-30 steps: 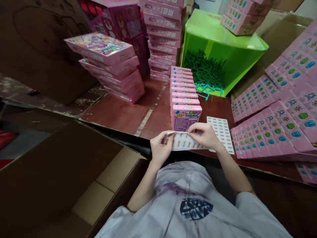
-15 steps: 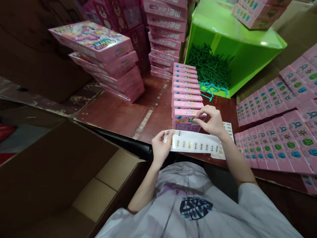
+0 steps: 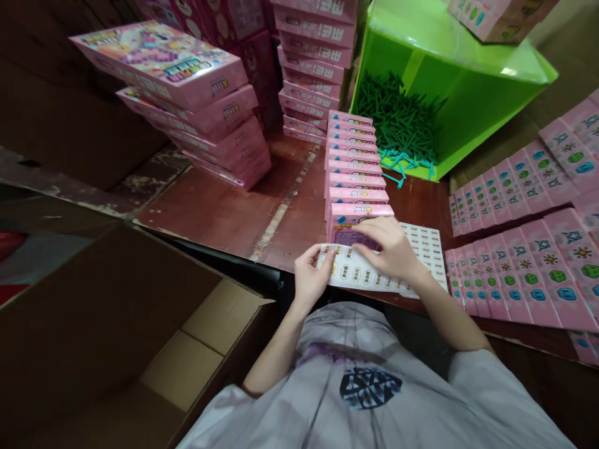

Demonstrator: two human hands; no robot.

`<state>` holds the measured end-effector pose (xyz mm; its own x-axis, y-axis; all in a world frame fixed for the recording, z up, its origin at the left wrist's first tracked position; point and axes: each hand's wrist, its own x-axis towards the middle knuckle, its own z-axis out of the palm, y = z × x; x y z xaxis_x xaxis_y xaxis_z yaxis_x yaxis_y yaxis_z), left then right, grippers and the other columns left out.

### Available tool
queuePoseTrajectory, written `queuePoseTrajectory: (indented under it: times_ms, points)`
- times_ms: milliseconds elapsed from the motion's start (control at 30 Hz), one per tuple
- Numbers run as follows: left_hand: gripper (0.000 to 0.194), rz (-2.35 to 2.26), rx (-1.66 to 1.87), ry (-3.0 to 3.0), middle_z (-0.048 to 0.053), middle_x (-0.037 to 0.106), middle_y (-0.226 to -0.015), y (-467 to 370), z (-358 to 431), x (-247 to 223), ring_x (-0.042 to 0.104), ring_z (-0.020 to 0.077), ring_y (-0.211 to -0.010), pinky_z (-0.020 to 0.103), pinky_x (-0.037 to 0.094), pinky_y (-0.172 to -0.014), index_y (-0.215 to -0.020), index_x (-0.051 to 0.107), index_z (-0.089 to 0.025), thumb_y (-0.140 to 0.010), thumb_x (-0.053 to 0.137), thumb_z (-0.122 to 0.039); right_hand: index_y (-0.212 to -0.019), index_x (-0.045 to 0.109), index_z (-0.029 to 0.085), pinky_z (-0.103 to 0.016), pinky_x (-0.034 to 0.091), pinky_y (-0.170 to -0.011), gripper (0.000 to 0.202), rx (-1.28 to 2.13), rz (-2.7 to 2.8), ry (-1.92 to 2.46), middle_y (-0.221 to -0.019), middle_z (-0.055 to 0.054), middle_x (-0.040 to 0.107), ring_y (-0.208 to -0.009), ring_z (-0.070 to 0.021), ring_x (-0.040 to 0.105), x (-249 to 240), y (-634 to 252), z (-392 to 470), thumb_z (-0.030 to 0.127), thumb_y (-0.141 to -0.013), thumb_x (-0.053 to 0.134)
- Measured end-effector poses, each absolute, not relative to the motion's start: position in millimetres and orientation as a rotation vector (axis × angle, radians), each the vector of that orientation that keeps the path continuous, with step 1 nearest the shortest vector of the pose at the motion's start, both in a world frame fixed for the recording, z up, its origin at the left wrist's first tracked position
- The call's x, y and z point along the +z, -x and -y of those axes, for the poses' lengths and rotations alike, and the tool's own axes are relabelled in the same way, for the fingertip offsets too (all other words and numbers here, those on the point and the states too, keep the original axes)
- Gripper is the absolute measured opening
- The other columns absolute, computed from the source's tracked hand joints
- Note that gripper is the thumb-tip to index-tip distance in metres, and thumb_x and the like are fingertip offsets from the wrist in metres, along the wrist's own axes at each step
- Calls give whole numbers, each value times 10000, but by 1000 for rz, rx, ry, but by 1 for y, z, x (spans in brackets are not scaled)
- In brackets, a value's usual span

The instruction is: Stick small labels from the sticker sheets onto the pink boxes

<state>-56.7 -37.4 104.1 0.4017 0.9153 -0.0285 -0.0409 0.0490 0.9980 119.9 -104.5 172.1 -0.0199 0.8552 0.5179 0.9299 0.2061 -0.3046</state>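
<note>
My left hand pinches the left end of a white sticker sheet between thumb and fingers. Small oval labels with dark or gold print run along the sheet, which is held at the table's front edge. Over the sheet's upper edge is my right hand, its thumb and fingers apart and slightly blurred, with no held thing visible. Just behind it stands the front box of a row of pink boxes, partly covered by that hand. Another sticker sheet lies on the table, right of the row.
Stacked pink boxes stand at the left, with a taller stack behind. A green bin holds many dark green sticks. Pink boxes line the right side. An open cardboard carton sits at lower left.
My right hand has come down and back from the front pink box to the sticker sheet, and its pinched fingers have parted. My left hand has shifted slightly right with the sheet.
</note>
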Motion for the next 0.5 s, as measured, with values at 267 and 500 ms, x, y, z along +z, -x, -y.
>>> queuePoseTrajectory:
  times_ms: [267,500]
  points:
    - [154,-863,940,-1434,39,756,-825,54,41,107,703,180,-756,253,550,-687,-857,748,-181,-794,678,-303,-767,698,179,-271,474,-737,62,233,1764,1562,-753,-6,717,-732,-129,649,163,-116,106,182,-828,689]
    - [123,-819,983,-1571,6,736,-753,55,40,109,665,142,-680,220,509,-649,-805,752,-196,-809,668,-286,-728,692,175,-241,497,-692,68,363,1666,1554,-742,1,707,-702,-118,649,167,-121,107,171,-794,707]
